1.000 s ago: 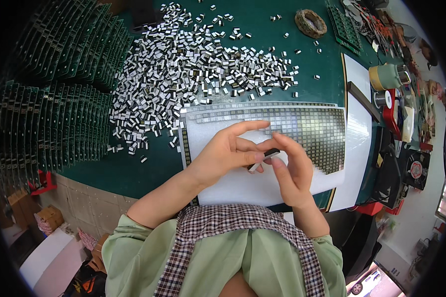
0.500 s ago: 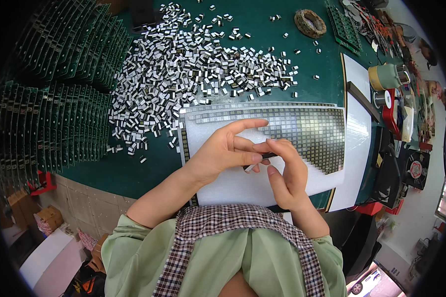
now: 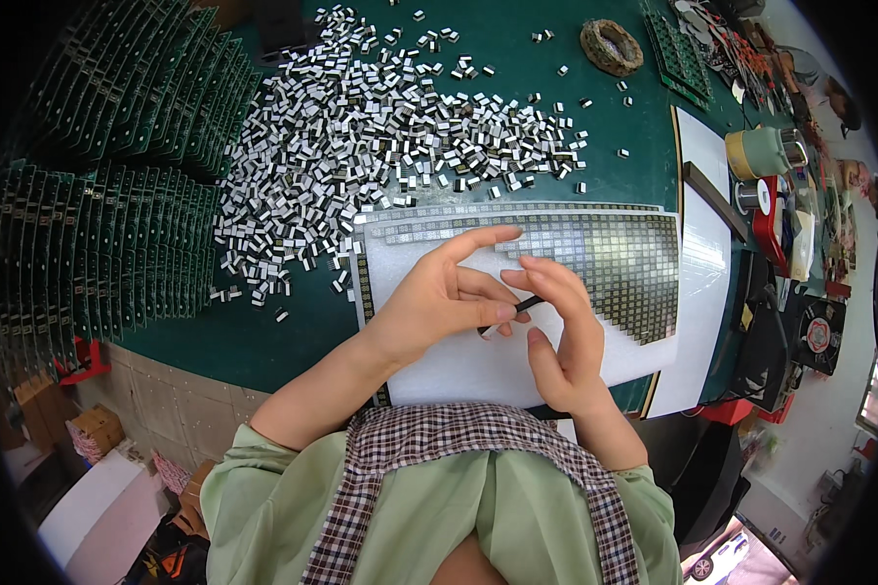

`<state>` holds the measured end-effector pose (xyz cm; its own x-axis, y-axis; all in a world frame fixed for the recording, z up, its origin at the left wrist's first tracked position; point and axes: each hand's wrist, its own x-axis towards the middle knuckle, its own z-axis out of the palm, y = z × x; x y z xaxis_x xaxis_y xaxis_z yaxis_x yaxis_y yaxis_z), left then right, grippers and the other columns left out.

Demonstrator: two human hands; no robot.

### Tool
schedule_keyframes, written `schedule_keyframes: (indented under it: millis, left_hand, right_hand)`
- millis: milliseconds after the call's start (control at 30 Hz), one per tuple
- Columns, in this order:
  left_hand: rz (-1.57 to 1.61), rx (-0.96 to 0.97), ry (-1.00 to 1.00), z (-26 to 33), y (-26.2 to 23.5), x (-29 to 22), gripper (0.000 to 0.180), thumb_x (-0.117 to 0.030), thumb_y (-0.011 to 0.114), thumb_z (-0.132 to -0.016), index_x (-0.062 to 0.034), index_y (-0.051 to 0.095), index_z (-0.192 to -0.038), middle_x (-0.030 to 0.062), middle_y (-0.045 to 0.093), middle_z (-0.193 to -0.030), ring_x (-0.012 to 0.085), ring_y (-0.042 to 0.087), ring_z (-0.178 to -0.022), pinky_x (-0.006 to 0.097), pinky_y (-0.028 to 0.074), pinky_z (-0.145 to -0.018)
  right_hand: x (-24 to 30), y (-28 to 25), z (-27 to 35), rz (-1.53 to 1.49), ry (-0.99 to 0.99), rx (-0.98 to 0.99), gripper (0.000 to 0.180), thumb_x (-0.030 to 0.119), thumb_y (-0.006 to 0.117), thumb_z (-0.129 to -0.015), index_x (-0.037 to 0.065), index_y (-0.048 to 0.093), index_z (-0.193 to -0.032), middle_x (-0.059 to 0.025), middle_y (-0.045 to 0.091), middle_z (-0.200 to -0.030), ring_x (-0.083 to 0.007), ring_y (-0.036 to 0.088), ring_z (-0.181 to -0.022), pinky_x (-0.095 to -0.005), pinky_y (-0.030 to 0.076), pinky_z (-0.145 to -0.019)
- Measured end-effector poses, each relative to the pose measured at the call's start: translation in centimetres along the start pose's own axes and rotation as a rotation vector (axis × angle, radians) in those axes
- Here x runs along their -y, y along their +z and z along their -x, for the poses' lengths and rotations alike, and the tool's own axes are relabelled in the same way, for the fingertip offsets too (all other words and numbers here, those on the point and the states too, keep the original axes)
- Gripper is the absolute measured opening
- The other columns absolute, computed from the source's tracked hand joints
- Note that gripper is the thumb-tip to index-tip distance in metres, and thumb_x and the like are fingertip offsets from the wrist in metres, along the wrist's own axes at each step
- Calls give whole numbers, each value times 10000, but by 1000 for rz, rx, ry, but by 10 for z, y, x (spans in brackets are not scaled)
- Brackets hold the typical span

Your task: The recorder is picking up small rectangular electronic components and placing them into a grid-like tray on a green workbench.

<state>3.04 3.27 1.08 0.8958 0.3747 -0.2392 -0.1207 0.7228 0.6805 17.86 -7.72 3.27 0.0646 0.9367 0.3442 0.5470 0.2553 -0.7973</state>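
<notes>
My left hand (image 3: 424,307) pinches a short dark strip (image 3: 527,304) between thumb and fingers, its index finger stretched out above. What the strip is made of is too small to tell. Close by on the right, my right hand (image 3: 568,331) has its thumb and index finger apart, with nothing visible between them; the strip's far end points toward it. Both hands are over a white sheet (image 3: 439,375) whose upper right part bears rows of small dark squares (image 3: 624,258). Beyond it spreads a large pile of small white, silver and black block-shaped parts (image 3: 361,136).
Green circuit boards (image 3: 98,234) stand in dense rows at the left. A roll of tape (image 3: 611,47) lies at the back of the green table (image 3: 234,346). On the right are a white board (image 3: 698,292) with a dark bar (image 3: 714,200), a green container (image 3: 763,151) and a solder-like spool (image 3: 751,195).
My right fingers have moved slightly away from the strip and opened a little, uncovering more of its end. My left hand keeps its pinch nearly in place.
</notes>
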Motion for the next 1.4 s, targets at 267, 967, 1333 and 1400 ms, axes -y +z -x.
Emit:
schedule_keyframes:
  millis: [267,967,1333,1400]
  left_hand:
    - [-269,-206,115,4,9,-4,692,30,648,-785,-34,293,-1376,131,647,-944,151,620,-891,267,497,-802]
    - [-869,-248,441,6,19,9,649,81,654,-743,-57,398,-1323,99,550,-1007,178,613,-897,294,525,-814]
    - [-593,-200,334,9,30,13,710,116,633,-719,-76,362,-1346,90,434,-1090,168,527,-1015,312,508,-877]
    - [-482,-183,279,9,29,9,723,127,622,-715,-82,353,-1353,90,424,-1110,166,520,-1019,319,502,-884]
  right_hand:
    - [4,9,1,-161,266,-218,530,-35,601,-729,1,447,-1235,-155,527,-1211,-247,564,-1036,-330,443,-823]
    - [-3,14,4,-511,494,-289,222,22,647,-797,-1,599,-1013,-83,621,-996,-146,570,-927,-274,434,-811]
    - [-2,25,11,-671,448,-401,248,35,619,-835,-29,567,-1070,-91,597,-961,-166,591,-913,-306,441,-847]
    - [-4,23,10,-795,505,-405,237,69,591,-863,-35,560,-1074,-90,582,-954,-160,584,-893,-303,445,-824]
